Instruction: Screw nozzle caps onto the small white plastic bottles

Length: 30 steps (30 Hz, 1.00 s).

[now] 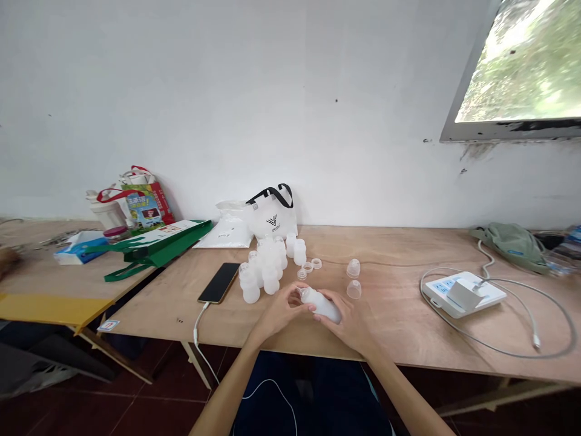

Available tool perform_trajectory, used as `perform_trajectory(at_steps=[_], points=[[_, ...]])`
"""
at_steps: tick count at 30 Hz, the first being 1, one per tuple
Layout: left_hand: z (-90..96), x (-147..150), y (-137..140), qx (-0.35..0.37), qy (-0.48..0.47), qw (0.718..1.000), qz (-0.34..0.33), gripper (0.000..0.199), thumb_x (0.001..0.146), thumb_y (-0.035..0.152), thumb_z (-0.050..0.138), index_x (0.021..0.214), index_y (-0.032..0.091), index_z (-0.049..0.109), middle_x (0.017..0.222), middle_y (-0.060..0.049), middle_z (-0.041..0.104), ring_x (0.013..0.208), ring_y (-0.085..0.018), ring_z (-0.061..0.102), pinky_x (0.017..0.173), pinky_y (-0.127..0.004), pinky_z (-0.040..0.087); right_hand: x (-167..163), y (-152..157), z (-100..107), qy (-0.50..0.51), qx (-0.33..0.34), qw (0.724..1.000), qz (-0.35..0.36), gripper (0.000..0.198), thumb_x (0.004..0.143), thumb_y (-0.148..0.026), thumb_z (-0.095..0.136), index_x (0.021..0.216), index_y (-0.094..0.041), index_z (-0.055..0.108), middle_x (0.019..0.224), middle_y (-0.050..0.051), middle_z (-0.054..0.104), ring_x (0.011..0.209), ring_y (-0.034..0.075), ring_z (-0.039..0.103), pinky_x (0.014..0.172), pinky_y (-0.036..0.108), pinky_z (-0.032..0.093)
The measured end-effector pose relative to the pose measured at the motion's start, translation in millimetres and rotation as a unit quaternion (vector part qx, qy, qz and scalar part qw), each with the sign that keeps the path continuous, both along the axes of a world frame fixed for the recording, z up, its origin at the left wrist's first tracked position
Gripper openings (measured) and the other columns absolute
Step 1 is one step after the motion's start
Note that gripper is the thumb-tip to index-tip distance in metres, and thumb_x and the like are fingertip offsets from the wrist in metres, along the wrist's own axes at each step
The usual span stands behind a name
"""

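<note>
A frosted white baby bottle (325,306) lies tilted between my two hands above the table's front edge, its narrow clear top pointing left. My left hand (282,310) has thumb and fingers closed around that top end. My right hand (347,321) is wrapped round the bottle's body. Just beyond my hands lie several clear screw rings (316,263). Two clear dome caps (354,289) stand to the right of them. A cluster of similar frosted bottles (271,280) stands upright to the left, behind my left hand.
A phone (219,283) with a charging cable lies left of the bottles. A white plastic bag (226,229) and a white tote bag (272,215) are behind. At right sit a power strip (467,295) with looped cable and a green cloth bag (512,245). A green bag (158,245) lies left.
</note>
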<state>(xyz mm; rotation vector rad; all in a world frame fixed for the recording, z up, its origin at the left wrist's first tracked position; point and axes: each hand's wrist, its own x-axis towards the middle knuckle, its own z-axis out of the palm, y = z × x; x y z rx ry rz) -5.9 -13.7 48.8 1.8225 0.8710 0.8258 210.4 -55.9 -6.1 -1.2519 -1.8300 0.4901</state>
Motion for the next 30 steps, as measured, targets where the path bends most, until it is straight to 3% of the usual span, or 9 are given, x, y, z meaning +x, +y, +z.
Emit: perform_trajectory(at_steps=[6,12,15,19,22,25,28,30], points=[[2.2,-10.3,5.6,0.045,0.028,0.998,-0.041,0.044,0.081,0.042,0.080,0.121,0.027,0.071,0.129,-0.007,0.069,0.115,-0.027,0.063,0.105,-0.042,0.047,1.2,-2.4,3.1,0.007,-0.010,0.999,0.035,0.043,0.090,-0.047,0.068,0.130,-0.033,0.062,0.126,0.003,0.071,0.114,0.027,0.068,0.097,0.045,0.057],[9.3,-17.3,5.0,0.046,0.042,0.995,-0.072,0.044,0.079,0.042,0.082,0.119,0.027,0.073,0.126,-0.006,0.072,0.115,-0.027,0.064,0.105,-0.043,0.048,-0.1,-8.5,9.4,-0.004,-0.029,0.998,0.058,0.044,0.089,-0.045,0.069,0.130,-0.034,0.063,0.124,0.002,0.073,0.109,0.027,0.071,0.093,0.044,0.059],[11.2,-14.9,2.1,0.039,0.046,0.997,-0.058,0.048,0.078,0.042,0.083,0.122,0.028,0.071,0.124,-0.007,0.071,0.111,-0.026,0.064,0.104,-0.043,0.049,-0.2,-8.7,9.3,-0.010,-0.001,0.998,0.064,0.043,0.090,-0.044,0.067,0.131,-0.032,0.062,0.124,0.003,0.073,0.108,0.026,0.071,0.093,0.043,0.058],[12.4,-10.9,-0.8,0.031,0.012,0.998,-0.051,0.070,0.076,0.040,0.085,0.139,0.031,0.057,0.128,-0.007,0.068,0.115,-0.026,0.063,0.105,-0.043,0.048,3.2,-5.8,9.5,-0.023,0.077,0.996,0.043,0.039,0.091,-0.044,0.066,0.127,-0.029,0.063,0.112,0.005,0.074,0.100,0.026,0.071,0.086,0.041,0.058],[11.4,-10.9,-0.5,0.023,-0.016,0.999,-0.028,0.057,0.088,0.045,0.073,0.140,0.031,0.053,0.135,-0.007,0.063,0.118,-0.025,0.062,0.105,-0.042,0.048,11.4,-0.2,10.4,-0.026,0.132,0.991,-0.017,0.037,0.092,-0.043,0.065,0.126,-0.027,0.063,0.117,0.007,0.073,0.107,0.028,0.068,0.091,0.044,0.055],[9.4,-13.1,1.8,0.013,-0.022,1.000,0.015,0.042,0.100,0.050,0.053,0.137,0.029,0.054,0.140,-0.008,0.060,0.118,-0.024,0.063,0.105,-0.042,0.047,25.5,8.5,9.6,-0.005,0.163,0.979,-0.122,0.039,0.095,-0.046,0.061,0.128,-0.025,0.062,0.132,0.010,0.067,0.123,0.030,0.061,0.102,0.048,0.050],[6.7,-14.4,4.9,0.015,-0.018,0.999,0.041,0.042,0.101,0.053,0.048,0.135,0.029,0.054,0.142,-0.008,0.058,0.119,-0.025,0.062,0.105,-0.041,0.046,41.5,15.8,6.0,-0.024,0.157,0.958,-0.237,0.042,0.096,-0.052,0.057,0.127,-0.025,0.065,0.139,0.012,0.063,0.129,0.033,0.056,0.104,0.053,0.047],[3.9,-13.7,6.5,0.024,-0.002,0.999,0.047,0.040,0.101,0.052,0.049,0.132,0.029,0.056,0.141,-0.007,0.059,0.120,-0.025,0.062,0.104,-0.041,0.046,49.1,18.1,2.9,-0.059,0.119,0.948,-0.288,0.044,0.095,-0.056,0.056,0.125,-0.026,0.066,0.137,0.011,0.065,0.125,0.036,0.059,0.099,0.056,0.049]])
